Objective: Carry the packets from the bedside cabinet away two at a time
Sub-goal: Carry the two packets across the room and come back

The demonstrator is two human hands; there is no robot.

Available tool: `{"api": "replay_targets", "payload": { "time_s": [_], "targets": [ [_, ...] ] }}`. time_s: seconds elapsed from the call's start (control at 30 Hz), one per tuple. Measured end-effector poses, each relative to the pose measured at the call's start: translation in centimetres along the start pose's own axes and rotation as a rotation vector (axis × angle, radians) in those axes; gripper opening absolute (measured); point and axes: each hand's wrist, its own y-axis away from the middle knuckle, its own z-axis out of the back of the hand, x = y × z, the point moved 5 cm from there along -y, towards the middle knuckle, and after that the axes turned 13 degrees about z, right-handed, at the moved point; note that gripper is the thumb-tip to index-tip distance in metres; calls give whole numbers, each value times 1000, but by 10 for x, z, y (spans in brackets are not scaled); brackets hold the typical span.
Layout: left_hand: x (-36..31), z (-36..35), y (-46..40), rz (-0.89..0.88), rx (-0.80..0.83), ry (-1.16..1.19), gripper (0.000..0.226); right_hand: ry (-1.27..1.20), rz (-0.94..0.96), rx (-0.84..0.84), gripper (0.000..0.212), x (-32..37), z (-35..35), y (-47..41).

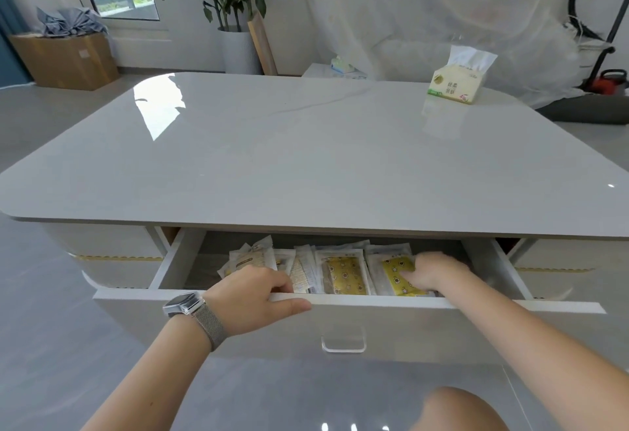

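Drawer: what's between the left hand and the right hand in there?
Head view: between the left hand on the drawer front and the right hand stand upright packets, including a yellow-patterned packet.

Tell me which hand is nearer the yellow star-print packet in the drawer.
Right. The right hand rests on the yellow star-print packet; the left hand grips the drawer front, well to its left.

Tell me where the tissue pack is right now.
In the head view the tissue pack stands on the far right corner of the glossy white tabletop, well beyond the open drawer and away from both hands.
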Motion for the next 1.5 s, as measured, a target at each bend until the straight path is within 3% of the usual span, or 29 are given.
{"api": "replay_targets", "payload": {
  "time_s": [0.1, 0.2, 0.27, 0.33, 0.4, 0.57, 0.77, 0.87, 0.97, 1.1, 1.27, 1.5],
  "targets": [
    [-2, 1, 2, -12, -15, -9, 48, -157, 91, -226, 40, -3, 12, 21],
    [-3, 4, 6, -9, -55, -92, 55, -430, 454, -640, 16, 21, 16, 74],
    [-6, 12, 11, -77, -224, -194, 69, -291, 663, -988, 20, 40, 7, 108],
    [-8, 18, 15, -223, -501, -279, 75, -15, 705, -1206, 30, 52, -11, 117],
    [-3, 14, 14, -240, -637, -307, 81, 117, 643, -1210, 41, 56, -19, 109],
    [6, -1, 1, -67, -720, -335, 96, 203, 507, -1085, 67, 58, -10, 90],
    [-2, 2, -22, 72, -788, -331, 89, 354, 471, -866, 87, 52, 7, 48],
    [-10, 8, -32, 71, -836, -294, 75, 311, 502, -877, 82, 56, 15, 36],
    [-11, 13, -38, 61, -895, -234, 66, 247, 528, -1024, 63, 58, 20, 34],
    [-10, 16, -41, 61, -1038, -165, 51, 170, 497, -1145, 72, 61, 19, 28],
    [-9, 14, -48, 129, -1136, -152, 38, 181, 449, -1268, 59, 67, 16, 23],
    [-10, 18, -44, 114, -1090, -191, 39, 174, 434, -1201, 57, 68, 15, 25]
  ]
}}
